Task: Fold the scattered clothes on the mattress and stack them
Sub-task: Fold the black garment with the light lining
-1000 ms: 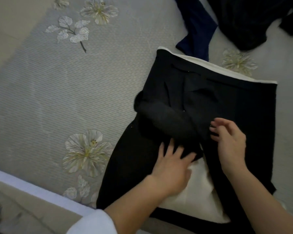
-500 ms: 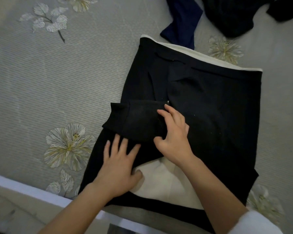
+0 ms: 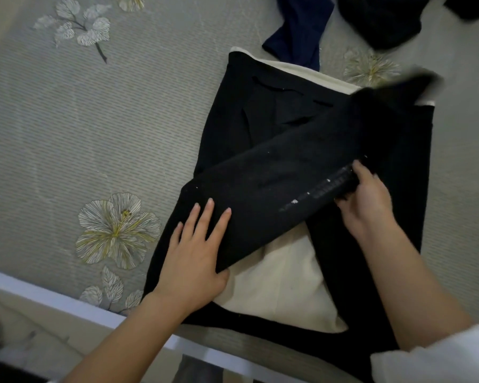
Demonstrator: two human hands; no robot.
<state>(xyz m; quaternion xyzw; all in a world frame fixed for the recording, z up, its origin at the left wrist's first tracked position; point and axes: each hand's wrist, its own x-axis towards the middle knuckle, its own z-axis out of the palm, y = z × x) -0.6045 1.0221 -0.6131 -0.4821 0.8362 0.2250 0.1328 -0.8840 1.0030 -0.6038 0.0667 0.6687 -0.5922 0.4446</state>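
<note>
A black jacket (image 3: 260,128) with cream lining (image 3: 282,283) lies spread on the grey flowered mattress (image 3: 94,134). One black sleeve (image 3: 274,183) lies diagonally across the jacket, from lower left up to the right. My left hand (image 3: 194,261) presses flat on the sleeve's lower end, fingers spread. My right hand (image 3: 368,200) pinches the sleeve's lower edge at mid-length. The sleeve's far end is blurred near the jacket's upper right corner.
A navy garment (image 3: 299,31) and a black garment (image 3: 382,20) lie at the top edge beyond the jacket. The mattress's white edge (image 3: 67,302) runs along the bottom left, with floor below it. Bare mattress stretches to the left.
The sleeve, bunched at the jacket's left side before, now stretches across the jacket to the right. My right hand moved right along it. My left hand stayed pressing at its lower end.
</note>
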